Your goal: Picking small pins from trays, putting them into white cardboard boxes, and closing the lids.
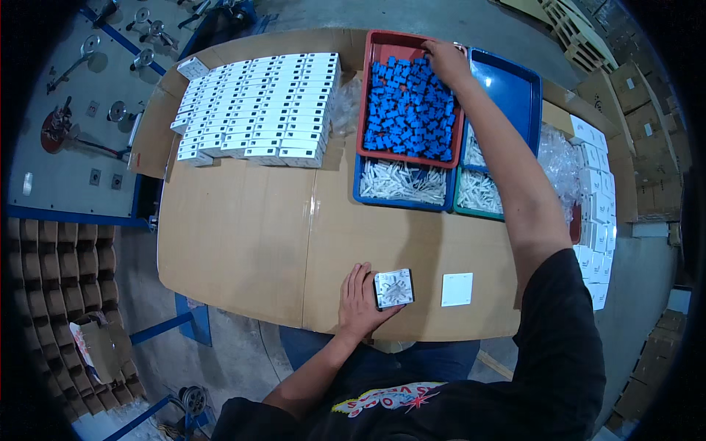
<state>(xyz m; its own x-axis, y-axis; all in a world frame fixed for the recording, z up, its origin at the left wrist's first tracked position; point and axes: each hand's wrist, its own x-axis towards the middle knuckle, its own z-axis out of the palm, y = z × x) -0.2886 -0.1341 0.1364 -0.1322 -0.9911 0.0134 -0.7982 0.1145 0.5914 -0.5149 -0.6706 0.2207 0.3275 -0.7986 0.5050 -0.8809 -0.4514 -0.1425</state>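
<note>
My left hand [359, 303] is wrapped round the left side of a small square box-like unit [393, 287] near the table's front edge. Its upper face is pale and carries small fittings; a dark edge shows around it. A flat white square plate [457, 289] lies to its right. My right arm stretches across the table. At the far right corner of a red tray [362, 95] is my right hand [446, 62], its fingers curled down by the rim; what they grip is hidden. Small blue plastic pieces [408, 110] heap in that tray.
Rows of white boxes [257, 106] stand at the far left. Under the red tray sit a blue tray [401, 201] and a green tray [478, 213] of white pieces. Another blue tray [507, 81], clear plastic bags [559, 169] and stacked white boxes [596, 198] lie right.
</note>
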